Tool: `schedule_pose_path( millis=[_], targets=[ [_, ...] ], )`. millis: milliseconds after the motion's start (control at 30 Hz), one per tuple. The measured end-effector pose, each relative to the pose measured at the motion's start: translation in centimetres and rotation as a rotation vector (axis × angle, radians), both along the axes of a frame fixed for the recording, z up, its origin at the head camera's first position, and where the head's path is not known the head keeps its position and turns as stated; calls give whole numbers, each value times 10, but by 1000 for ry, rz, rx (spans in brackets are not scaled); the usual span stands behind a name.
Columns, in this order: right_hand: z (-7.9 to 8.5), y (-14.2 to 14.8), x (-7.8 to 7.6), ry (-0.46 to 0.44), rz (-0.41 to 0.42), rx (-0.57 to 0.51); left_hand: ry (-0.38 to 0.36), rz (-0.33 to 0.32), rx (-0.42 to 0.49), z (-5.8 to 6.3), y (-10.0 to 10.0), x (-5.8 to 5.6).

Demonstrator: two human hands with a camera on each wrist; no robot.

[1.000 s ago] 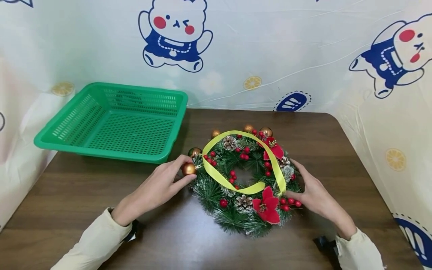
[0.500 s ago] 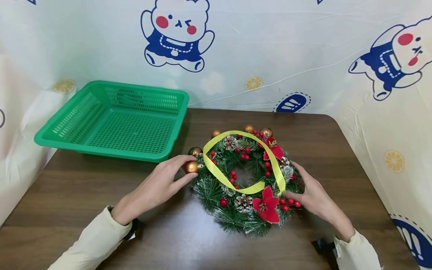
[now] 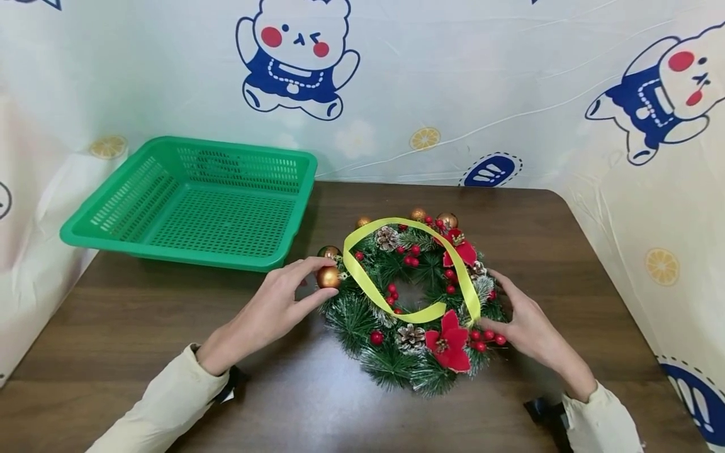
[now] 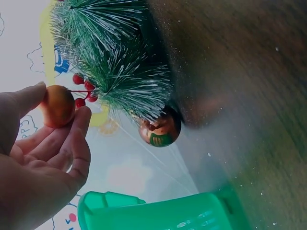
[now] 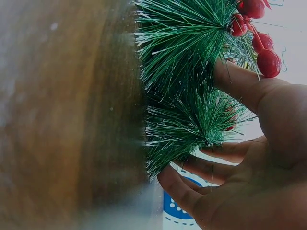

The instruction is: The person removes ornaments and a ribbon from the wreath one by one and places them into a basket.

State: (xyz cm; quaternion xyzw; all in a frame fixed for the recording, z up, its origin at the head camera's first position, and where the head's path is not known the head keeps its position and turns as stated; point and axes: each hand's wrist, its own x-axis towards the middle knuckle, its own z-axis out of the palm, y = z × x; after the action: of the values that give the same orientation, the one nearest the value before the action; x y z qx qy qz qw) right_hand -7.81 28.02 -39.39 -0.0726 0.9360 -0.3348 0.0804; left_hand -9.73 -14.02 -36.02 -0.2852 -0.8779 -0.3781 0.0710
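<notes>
A green Christmas wreath (image 3: pixel 351 321) with red berries, pine cones and red poinsettias lies on the table. A yellow ribbon loop (image 3: pixel 362 283) rests across its top. At the wreath's left edge, my left hand (image 3: pixel 277 296) pinches a gold bauble (image 3: pixel 329 277) between thumb and fingers; in the left wrist view that bauble (image 4: pixel 58 106) is held beside red berries (image 4: pixel 86 91). Behind it, a shiny bronze bauble (image 4: pixel 160 129) sits at the wreath's edge. My right hand (image 3: pixel 529 327) grips the wreath's right side, thumb among the needles (image 5: pixel 192 120) and fingers along the outer edge.
A green plastic basket (image 3: pixel 266 263) stands at the back left of the brown wooden table (image 3: pixel 283 402). Several gold baubles, such as one glittery bauble (image 3: pixel 418 214), line the wreath's far edge. A printed curtain (image 3: pixel 430 75) hangs behind and beside the table.
My left hand has moved slightly right and away from me with the gold bauble, bringing it closer to the wreath's left edge. The right hand stays put.
</notes>
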Motion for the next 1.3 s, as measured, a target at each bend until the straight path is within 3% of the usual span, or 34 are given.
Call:
schedule_pose_path(
  millis=[367, 567, 867, 1133, 1300],
  targets=[
    [0, 2, -1, 5, -3, 9, 74, 46, 10, -4, 6, -2],
    [0, 3, -2, 5, -2, 8, 173, 38, -35, -2, 9, 0],
    [1, 3, -3, 0, -4, -1, 289, 40, -67, 5, 16, -7],
    [0, 1, -1, 5, 5, 1, 303, 78, -64, 14, 6, -9],
    [0, 1, 0, 0, 2, 2, 261, 60, -85, 13, 6, -9]
  ],
)
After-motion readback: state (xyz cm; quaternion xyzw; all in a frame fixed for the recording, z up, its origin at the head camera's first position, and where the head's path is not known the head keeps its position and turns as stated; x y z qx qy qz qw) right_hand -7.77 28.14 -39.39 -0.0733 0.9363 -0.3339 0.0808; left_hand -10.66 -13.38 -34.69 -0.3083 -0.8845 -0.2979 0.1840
